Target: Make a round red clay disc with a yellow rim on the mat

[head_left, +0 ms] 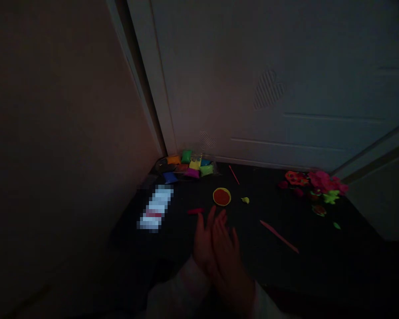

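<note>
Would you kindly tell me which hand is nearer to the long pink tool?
Right. The right hand is left of the long pink tool, not touching it; the left hand is farther left.

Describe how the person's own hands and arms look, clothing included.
The left hand and right hand are bare, with slender fingers. Pale, whitish long sleeves cover the forearms: the left sleeve shows faint pinkish patches, while only a small part of the right sleeve is in view. The light is too dim to make out fabric or small markings.
</note>
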A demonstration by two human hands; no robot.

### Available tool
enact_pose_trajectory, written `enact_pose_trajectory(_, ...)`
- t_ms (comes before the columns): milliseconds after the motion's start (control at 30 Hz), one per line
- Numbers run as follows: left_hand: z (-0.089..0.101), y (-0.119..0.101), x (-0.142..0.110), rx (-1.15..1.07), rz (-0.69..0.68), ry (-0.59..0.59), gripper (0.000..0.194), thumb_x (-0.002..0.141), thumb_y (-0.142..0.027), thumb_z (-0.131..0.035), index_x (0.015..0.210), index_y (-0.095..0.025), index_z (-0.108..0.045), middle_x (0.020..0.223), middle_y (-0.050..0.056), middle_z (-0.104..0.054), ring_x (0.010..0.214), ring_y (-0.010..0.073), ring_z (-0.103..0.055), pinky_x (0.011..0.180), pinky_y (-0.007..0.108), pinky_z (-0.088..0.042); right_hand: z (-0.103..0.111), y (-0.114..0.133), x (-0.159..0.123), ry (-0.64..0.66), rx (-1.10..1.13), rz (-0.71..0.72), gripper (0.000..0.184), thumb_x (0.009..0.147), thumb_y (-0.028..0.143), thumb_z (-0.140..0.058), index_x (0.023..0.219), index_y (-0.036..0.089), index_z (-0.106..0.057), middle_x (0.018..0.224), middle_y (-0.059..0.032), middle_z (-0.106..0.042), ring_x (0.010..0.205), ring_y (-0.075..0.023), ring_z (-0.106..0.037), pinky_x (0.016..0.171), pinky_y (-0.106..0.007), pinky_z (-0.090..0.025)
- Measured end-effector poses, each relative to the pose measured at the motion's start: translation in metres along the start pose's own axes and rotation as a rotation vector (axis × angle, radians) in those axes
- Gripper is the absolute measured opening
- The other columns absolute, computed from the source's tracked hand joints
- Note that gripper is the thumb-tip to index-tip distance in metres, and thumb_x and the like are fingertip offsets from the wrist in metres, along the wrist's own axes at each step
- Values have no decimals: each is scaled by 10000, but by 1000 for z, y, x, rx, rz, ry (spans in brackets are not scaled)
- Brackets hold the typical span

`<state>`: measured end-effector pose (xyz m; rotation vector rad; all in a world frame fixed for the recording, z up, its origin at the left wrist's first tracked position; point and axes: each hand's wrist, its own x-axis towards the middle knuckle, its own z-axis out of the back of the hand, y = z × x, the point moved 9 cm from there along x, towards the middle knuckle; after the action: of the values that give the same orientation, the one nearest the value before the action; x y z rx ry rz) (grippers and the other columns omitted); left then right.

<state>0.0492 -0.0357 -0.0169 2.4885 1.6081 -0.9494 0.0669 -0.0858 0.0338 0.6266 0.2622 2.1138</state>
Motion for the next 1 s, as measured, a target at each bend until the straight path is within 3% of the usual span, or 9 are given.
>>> enact_pose_trajectory(167, -2, -17, 2, 27, -90, 18, 582, 813, -577, -193, 1273, -247, -323, 1234, 62, -484, 1155, 145, -422, 956, 289, -312, -2, 8, 0, 27, 46, 29, 670, 828, 414, -325, 1354, 105, -48, 1377, -158, -219, 1262, -301, -203, 948, -555, -250)
enact_pose_trajectory(267, -3, 1, 2, 51, 35, -8, 531, 846, -511, -170, 1263, -229, -339, 1211, 68, -500, 1106, 170, -471, 939, 332, -342, 2, -11, 5, 10, 11, -89, 578, 840, 334, -326, 1348, 132, -140, 1388, -134, -212, 1271, -290, -183, 962, -559, -220)
enact_pose_trajectory(333, -2, 11, -1, 53, 93, -44, 518, 846, -507, -190, 1244, -225, -364, 1210, 70, -497, 1079, 188, -490, 922, 358, -363, 7, -22, 5, -42, 14, -134, 489, 844, 261, -324, 1321, 178, -255, 1368, -105, -290, 1257, -260, -240, 972, -530, -227)
enact_pose_trajectory(467, -4, 12, -2, 36, 65, -65, 499, 830, -527, -242, 1162, -214, -443, 1181, 74, -507, 1020, 175, -519, 892, 333, -388, 19, -35, 0, -187, 120, -170, 315, 825, 235, -401, 1113, 220, -528, 1129, -83, -550, 1076, -201, -465, 898, -419, -362)
enact_pose_trajectory(533, -1, 11, -1, 79, 40, -71, 425, 830, -479, -322, 1096, -196, -493, 1107, 77, -544, 936, 159, -550, 861, 308, -399, 25, -46, -3, -224, 175, -246, 220, 800, 277, -465, 961, 226, -606, 972, -70, -596, 950, -196, -519, 820, -395, -412)
enact_pose_trajectory(600, 1, 9, 1, 185, -19, -49, 298, 797, -372, -470, 998, -168, -553, 991, 66, -583, 856, 142, -561, 821, 278, -404, 30, -60, -5, -251, 205, -336, 179, 782, 305, -496, 875, 229, -630, 898, -64, -592, 882, -199, -530, 778, -400, -426)
enact_pose_trajectory(700, 0, 9, 1, 363, -69, 41, 195, 683, -223, -638, 854, -131, -616, 853, 49, -609, 793, 132, -559, 767, 260, -406, 36, -76, -5, -273, 229, -384, 206, 791, 312, -477, 914, 242, -628, 958, -70, -569, 925, -206, -515, 800, -409, -426)
enact_pose_trajectory(867, 5, 10, 4, 409, -23, 99, 198, 615, -187, -692, 789, -104, -645, 823, 60, -622, 766, 135, -565, 767, 289, -417, 28, -84, -6, -241, 366, -349, 300, 837, 291, -390, 1084, 254, -556, 1143, -72, -500, 1059, -185, -468, 886, -381, -411)
enact_pose_trajectory(1000, 10, 5, 10, 480, -32, 81, 183, 571, -169, -713, 731, -102, -651, 761, 46, -627, 726, 125, -569, 746, 280, -424, 27, -85, -8, -262, 420, -367, 280, 824, 283, -422, 1058, 236, -567, 1112, -74, -520, 1041, -174, -484, 893, -363, -411)
